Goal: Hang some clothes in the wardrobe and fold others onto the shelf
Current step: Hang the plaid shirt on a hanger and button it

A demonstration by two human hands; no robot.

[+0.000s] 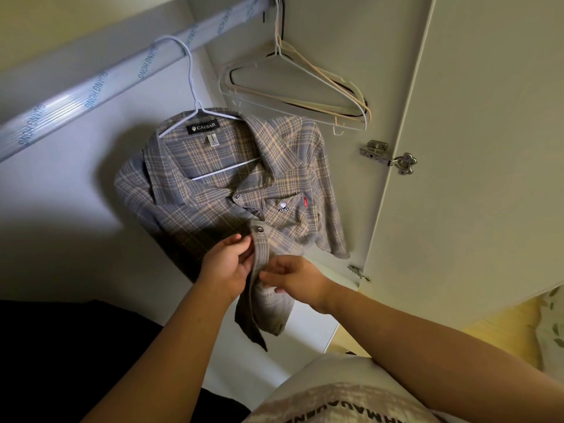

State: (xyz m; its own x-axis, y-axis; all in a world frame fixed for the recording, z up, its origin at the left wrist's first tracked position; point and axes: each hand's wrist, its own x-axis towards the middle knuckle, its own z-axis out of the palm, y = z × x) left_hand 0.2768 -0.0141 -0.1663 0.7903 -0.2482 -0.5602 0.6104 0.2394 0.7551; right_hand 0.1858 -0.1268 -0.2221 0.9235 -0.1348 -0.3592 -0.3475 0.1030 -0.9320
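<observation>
Left hand (pixel 227 262) and right hand (pixel 294 277) apparently pinch the hung shirt's (pixel 232 178) placket

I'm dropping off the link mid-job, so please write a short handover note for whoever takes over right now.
Left hand: pinches the front edge of the plaid shirt, just below a snap.
Right hand: fingers pinch the same front strip a little lower.
Things: the shirt is on a white hanger hooked over the rail. Spare hangers hang empty further along, by the open door.
Done: this shirt is hung.
Left: its lower front is still open. Other clothes and the shelf are out of view.
</observation>
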